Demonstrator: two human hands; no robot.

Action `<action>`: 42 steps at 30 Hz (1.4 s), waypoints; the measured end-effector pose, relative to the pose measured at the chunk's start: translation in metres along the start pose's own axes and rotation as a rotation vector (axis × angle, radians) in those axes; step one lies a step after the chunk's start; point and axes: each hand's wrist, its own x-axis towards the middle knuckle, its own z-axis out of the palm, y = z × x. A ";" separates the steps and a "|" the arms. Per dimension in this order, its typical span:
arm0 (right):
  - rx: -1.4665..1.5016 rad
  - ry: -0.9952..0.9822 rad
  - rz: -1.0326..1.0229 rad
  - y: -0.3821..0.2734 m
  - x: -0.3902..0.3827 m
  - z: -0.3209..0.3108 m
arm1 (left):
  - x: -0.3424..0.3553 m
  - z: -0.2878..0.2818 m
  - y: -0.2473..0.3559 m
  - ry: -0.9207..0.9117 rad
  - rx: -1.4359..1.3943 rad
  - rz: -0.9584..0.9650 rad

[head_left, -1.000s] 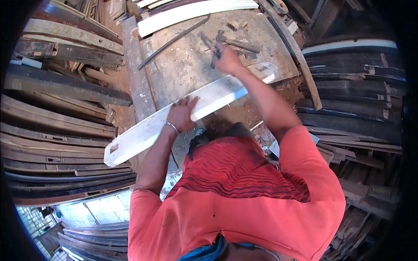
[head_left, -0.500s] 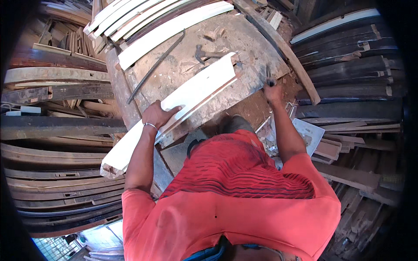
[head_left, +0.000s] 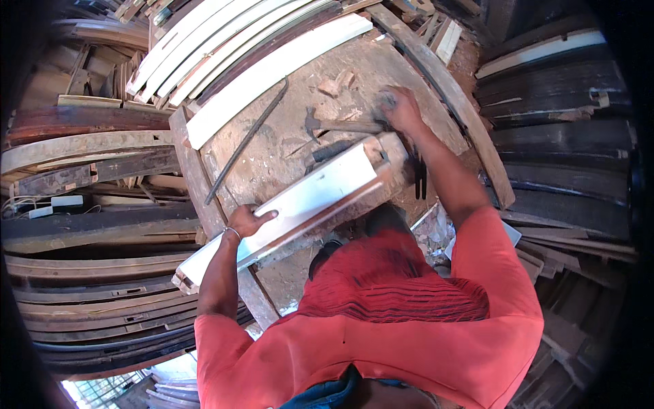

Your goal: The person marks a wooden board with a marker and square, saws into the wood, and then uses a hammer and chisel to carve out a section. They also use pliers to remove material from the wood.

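Observation:
A white-painted wooden beam (head_left: 306,198) lies slantwise over the near edge of the workbench, its bare cut end at the right. My left hand (head_left: 248,221) grips it near its lower left part, thumb across the white face. My right hand (head_left: 403,111) is over the bench, just past the handle end of a claw hammer (head_left: 351,126). Motion smears its fingers, and what they hold, if anything, is unclear. Beneath my right forearm, a dark two-pronged tool (head_left: 420,178) shows by the beam's end. A dark cylindrical thing (head_left: 332,150) lies behind the beam.
The worn bench top (head_left: 272,153) carries a dark bar (head_left: 248,140) and wood scraps (head_left: 336,83). White boards (head_left: 272,75) are stacked across its far side. A long wooden piece (head_left: 470,116) edges the right. Stacked timbers (head_left: 102,225) crowd the left, dark ones (head_left: 558,146) the right.
My right hand has moved from the bench's right edge inward and away from me, to the hammer's handle end. The beam has shifted right and is turned slightly, with my left hand still on it.

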 end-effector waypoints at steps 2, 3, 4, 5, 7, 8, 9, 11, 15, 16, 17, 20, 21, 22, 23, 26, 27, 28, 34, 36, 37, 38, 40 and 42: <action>-0.122 -0.230 -0.096 -0.034 0.044 0.008 | -0.008 0.001 0.008 -0.001 -0.015 0.014; -0.205 -0.330 -0.118 -0.056 0.061 0.014 | -0.012 0.002 0.009 -0.009 -0.024 0.013; -0.199 -0.340 -0.122 -0.059 0.073 0.030 | -0.011 -0.001 0.013 -0.014 -0.027 0.002; -0.296 -0.362 -0.175 -0.060 0.087 0.045 | -0.009 -0.003 0.015 -0.023 -0.006 0.035; -0.377 -0.408 -0.249 -0.070 0.106 0.072 | -0.012 0.001 0.009 -0.039 0.000 0.037; -0.435 -0.523 -0.198 -0.075 0.114 0.077 | -0.015 0.005 0.005 -0.006 0.032 0.055; -0.498 -0.638 -0.146 -0.079 0.119 0.080 | -0.017 0.009 0.001 0.025 0.063 0.076; -0.501 -0.695 -0.090 -0.071 0.126 0.078 | -0.024 0.006 0.002 0.007 0.016 0.066; -0.320 -0.538 -0.061 -0.033 0.101 0.053 | -0.033 0.023 -0.038 0.000 -0.120 0.058; -0.199 -0.448 -0.018 -0.025 0.080 0.038 | -0.041 0.021 -0.040 -0.012 -0.215 0.061; -0.077 -0.347 0.016 -0.020 0.061 0.019 | -0.047 0.026 -0.050 -0.013 -0.221 0.064; 0.023 -0.298 0.159 -0.004 -0.029 -0.028 | -0.057 0.028 -0.074 -0.019 -0.318 0.066; 0.029 -0.368 0.278 -0.024 -0.061 -0.050 | -0.060 0.033 -0.083 -0.015 -0.320 0.071; 0.050 -0.329 0.247 -0.026 -0.096 -0.054 | -0.056 0.036 -0.091 0.008 -0.373 0.072; 0.073 -0.295 0.222 -0.022 -0.131 -0.048 | -0.054 0.039 -0.095 0.025 -0.424 0.070; 0.131 -0.308 0.111 -0.054 -0.195 -0.014 | -0.046 0.030 -0.077 -0.056 -0.505 0.056; 0.179 -0.243 0.085 -0.067 -0.207 0.000 | -0.044 0.034 -0.074 -0.070 -0.543 0.059; 0.174 -0.242 0.086 -0.077 -0.218 0.009 | -0.038 0.043 -0.080 -0.037 -0.560 0.097; 0.281 0.182 0.269 -0.052 -0.255 -0.007 | -0.045 0.026 -0.018 -0.115 -0.280 0.058; 0.367 0.235 0.448 -0.035 -0.244 -0.032 | -0.035 0.038 -0.026 -0.171 -0.284 0.073; 0.379 0.263 0.554 -0.030 -0.234 -0.044 | -0.029 0.041 -0.026 -0.166 -0.289 0.077; 0.377 0.263 0.545 -0.022 -0.221 -0.050 | -0.023 0.043 -0.027 -0.171 -0.257 0.095; 0.328 0.467 0.348 -0.015 -0.188 -0.063 | -0.013 0.038 -0.021 -0.171 -0.225 0.117; 0.332 0.439 0.305 -0.043 -0.147 -0.083 | -0.010 0.030 -0.018 -0.210 -0.142 0.098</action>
